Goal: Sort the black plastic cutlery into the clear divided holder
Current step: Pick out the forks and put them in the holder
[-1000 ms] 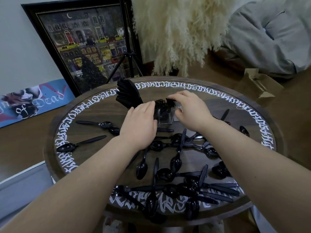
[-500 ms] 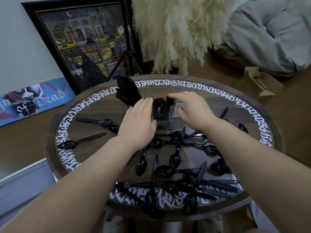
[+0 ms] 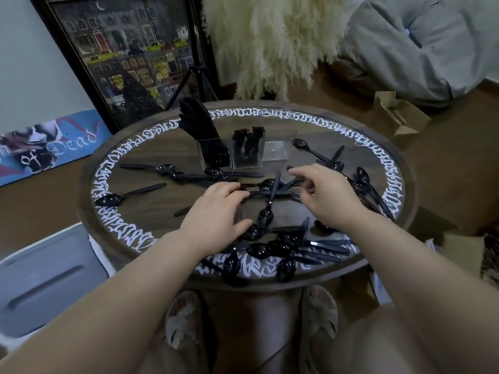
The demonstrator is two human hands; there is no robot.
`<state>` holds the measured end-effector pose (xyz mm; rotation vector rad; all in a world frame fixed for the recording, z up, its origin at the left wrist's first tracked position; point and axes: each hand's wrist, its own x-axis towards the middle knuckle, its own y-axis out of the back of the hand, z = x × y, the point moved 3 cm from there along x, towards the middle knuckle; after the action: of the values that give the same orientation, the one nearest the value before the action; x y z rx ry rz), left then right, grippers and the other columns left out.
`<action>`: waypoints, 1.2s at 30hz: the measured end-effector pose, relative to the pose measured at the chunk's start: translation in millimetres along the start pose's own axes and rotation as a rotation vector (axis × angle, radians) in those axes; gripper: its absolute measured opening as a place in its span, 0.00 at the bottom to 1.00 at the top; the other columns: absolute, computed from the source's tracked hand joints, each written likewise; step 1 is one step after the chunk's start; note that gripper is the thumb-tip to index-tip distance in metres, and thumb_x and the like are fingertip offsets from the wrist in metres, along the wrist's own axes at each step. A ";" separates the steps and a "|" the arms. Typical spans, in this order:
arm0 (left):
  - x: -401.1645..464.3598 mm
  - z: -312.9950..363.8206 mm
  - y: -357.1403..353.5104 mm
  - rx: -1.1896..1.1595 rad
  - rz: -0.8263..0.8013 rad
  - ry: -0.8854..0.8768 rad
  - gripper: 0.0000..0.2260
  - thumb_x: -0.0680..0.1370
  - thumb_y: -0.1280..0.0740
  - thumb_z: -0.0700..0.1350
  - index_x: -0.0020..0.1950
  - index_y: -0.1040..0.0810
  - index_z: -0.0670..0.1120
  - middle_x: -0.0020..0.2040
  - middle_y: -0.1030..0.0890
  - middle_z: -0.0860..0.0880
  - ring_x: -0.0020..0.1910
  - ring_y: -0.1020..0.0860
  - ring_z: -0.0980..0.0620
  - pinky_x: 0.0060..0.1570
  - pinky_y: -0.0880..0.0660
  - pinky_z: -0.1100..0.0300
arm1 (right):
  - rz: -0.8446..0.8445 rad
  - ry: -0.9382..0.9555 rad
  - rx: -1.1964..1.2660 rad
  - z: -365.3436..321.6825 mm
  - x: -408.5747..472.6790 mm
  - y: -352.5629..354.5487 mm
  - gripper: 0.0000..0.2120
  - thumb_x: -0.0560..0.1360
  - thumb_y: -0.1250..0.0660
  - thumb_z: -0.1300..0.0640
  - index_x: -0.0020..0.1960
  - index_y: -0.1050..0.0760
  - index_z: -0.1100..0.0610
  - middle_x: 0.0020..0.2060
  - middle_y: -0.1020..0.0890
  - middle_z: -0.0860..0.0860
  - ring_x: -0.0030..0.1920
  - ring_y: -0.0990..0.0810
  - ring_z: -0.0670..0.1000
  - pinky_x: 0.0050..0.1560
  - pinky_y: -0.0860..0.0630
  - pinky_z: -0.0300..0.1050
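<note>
Round surface (image 3: 337,147) strewn with black spoons (image 3: 266,215), clear holder (image 3: 244,155) at back holding knives left, forks middle, right bay bare; left hand (image 3: 216,214) flat on spoons, right hand (image 3: 328,195) loosely curled above them, grip unclear.

A clear plastic three-compartment holder (image 3: 247,153) stands upright: knives fan from its left compartment, forks fill the middle. Loose black plastic spoons (image 3: 266,215) lie scattered in front of it.

The left hand (image 3: 216,211) hides spoons (image 3: 253,230), perhaps gripping one.
</note>
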<state>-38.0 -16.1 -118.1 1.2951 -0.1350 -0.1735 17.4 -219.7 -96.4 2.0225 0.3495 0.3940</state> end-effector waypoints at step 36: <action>43.1 57.4 -49.4 -0.019 -0.078 0.082 0.21 0.78 0.42 0.49 0.71 0.33 0.55 0.75 0.41 0.55 0.74 0.48 0.53 0.70 0.45 0.46 | -0.001 -0.303 -0.168 114.9 15.0 -14.7 0.22 0.79 0.43 0.61 0.71 0.33 0.48 0.60 0.31 0.54 0.62 0.34 0.57 0.56 0.32 0.49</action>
<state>-9.6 -92.0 -150.2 1.2870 -0.0124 -0.1875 77.9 -298.0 -158.4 1.8814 0.1248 0.1076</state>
